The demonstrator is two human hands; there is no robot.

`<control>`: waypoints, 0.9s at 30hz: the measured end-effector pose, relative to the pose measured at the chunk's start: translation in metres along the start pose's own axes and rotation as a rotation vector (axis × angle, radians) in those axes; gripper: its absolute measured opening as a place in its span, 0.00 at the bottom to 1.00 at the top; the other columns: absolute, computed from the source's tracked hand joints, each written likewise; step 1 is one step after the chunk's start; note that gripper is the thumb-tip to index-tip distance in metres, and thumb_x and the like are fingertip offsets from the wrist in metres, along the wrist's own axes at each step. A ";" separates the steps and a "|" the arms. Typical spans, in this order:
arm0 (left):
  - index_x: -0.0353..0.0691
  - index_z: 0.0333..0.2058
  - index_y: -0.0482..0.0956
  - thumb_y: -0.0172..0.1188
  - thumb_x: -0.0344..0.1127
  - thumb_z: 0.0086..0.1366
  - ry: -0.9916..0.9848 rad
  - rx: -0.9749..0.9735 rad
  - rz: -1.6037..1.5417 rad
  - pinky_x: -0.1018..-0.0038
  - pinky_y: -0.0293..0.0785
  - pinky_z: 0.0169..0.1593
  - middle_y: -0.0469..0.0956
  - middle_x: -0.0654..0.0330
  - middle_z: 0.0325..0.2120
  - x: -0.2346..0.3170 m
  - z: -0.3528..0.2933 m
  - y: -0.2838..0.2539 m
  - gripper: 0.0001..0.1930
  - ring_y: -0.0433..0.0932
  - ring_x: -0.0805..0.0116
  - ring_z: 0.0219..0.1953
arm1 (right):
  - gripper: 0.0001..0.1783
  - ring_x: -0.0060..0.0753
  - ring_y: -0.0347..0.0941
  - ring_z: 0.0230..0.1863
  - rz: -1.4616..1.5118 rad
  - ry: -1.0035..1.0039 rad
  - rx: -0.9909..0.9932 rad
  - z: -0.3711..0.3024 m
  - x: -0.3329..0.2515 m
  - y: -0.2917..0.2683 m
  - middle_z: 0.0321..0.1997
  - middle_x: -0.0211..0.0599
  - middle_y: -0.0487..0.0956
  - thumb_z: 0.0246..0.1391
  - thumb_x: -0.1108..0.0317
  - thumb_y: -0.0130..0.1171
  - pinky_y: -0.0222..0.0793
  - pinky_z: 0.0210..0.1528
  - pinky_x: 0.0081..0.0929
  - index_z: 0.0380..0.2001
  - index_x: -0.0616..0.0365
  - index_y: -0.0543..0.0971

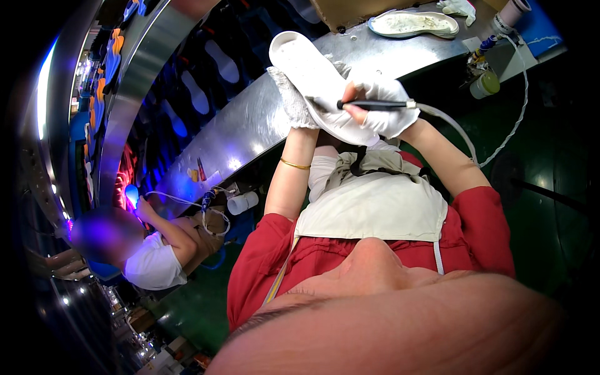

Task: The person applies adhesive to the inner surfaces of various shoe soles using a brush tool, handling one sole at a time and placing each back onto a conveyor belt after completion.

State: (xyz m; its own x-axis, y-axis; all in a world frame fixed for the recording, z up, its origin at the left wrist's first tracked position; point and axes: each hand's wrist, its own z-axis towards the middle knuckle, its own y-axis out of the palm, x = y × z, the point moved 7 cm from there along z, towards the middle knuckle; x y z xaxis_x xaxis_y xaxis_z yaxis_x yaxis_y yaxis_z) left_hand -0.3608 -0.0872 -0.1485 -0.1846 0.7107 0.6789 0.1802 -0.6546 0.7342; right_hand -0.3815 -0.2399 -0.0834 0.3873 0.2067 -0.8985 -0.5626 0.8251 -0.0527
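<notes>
A long metal bench (pixel 250 134) curves across in front of me, and close against it sits a worker in a red top (pixel 481 215) and a cream apron (pixel 375 209). Farther along, on the worker's left, a co-worker in a white shirt (pixel 156 265) raises a hand towards a glowing blue light. A cardboard box (pixel 362 9) stands at the far side of the bench, with a second pale sole (pixel 414 24) lying beside it. The white shoe sole (pixel 303 59) being handled is up off the bench, aslant over its near edge, in front of the apron. The left hand (pixel 290 100), gloved, is wrapped about the sole's side and holds it up. The right hand (pixel 378 115), its glove leaving thumb and fingertip bare, is closed round a black pen-shaped tool (pixel 378 105) fed by a pale tube (pixel 451 122); the tool's end lies over the sole, though I cannot tell whether it touches. A thin gold bangle (pixel 295 164) circles the left forearm
</notes>
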 end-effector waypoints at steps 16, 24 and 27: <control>0.42 0.62 0.51 0.38 0.70 0.59 -0.098 -0.242 -0.208 0.61 0.56 0.62 0.58 0.54 0.59 0.000 -0.028 0.035 0.43 0.60 0.56 0.58 | 0.08 0.17 0.71 0.30 0.051 0.096 0.128 0.018 0.021 -0.028 0.29 0.31 0.77 0.49 0.70 0.61 0.67 0.35 0.16 0.32 0.60 0.77; 0.48 0.62 0.54 0.37 0.72 0.57 0.095 -0.178 0.143 0.51 0.60 0.59 0.62 0.50 0.57 0.009 -0.009 0.024 0.42 0.64 0.47 0.56 | 0.05 0.14 0.70 0.24 0.239 0.302 -0.022 0.006 0.026 0.004 0.24 0.26 0.76 0.51 0.71 0.60 0.65 0.26 0.14 0.31 0.58 0.77; 0.47 0.62 0.53 0.39 0.73 0.55 0.179 -0.216 0.287 0.50 0.57 0.61 0.61 0.48 0.58 0.014 -0.003 0.028 0.44 0.60 0.46 0.59 | 0.05 0.18 0.70 0.25 0.051 0.016 0.096 0.007 0.019 -0.002 0.25 0.30 0.76 0.47 0.74 0.61 0.66 0.28 0.16 0.30 0.60 0.77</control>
State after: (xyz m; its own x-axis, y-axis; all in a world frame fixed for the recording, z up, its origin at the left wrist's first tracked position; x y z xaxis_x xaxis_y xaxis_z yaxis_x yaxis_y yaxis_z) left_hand -0.3608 -0.0965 -0.1187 -0.3253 0.4473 0.8332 0.0452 -0.8727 0.4861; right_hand -0.3676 -0.2337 -0.0975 0.3478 0.2415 -0.9059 -0.5083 0.8605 0.0342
